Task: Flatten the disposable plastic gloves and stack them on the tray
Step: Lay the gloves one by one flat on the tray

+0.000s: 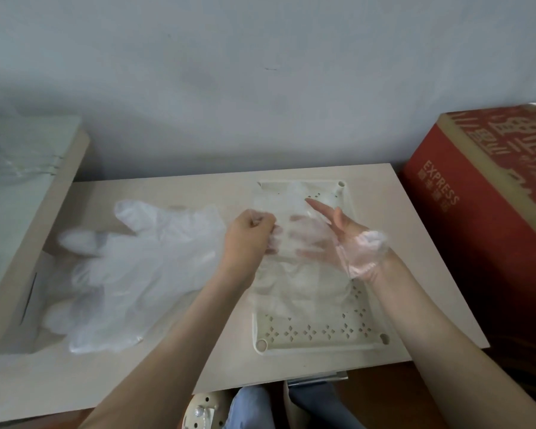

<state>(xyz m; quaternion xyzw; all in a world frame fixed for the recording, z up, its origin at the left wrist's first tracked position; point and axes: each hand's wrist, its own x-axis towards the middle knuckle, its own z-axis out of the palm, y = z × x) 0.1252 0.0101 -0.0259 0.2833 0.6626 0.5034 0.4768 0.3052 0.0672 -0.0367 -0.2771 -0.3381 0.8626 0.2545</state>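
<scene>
Glove (291,221), clear film, spans mid-frame above the tray (316,343), between both hands. Left hand (248,239) pinches its left edge with curled fingers. Right hand (344,239) is spread, fingers straight, with film draped over palm and wrist. Loose gloves (136,274) lie piled at frame left on the table (59,382).

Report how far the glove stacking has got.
Done: at least one flattened glove lies on the tray. In hand: the left hand pinches a clear glove over the tray, with the open right hand against it. Left: the pile of gloves on the table beside the tray awaits flattening.
</scene>
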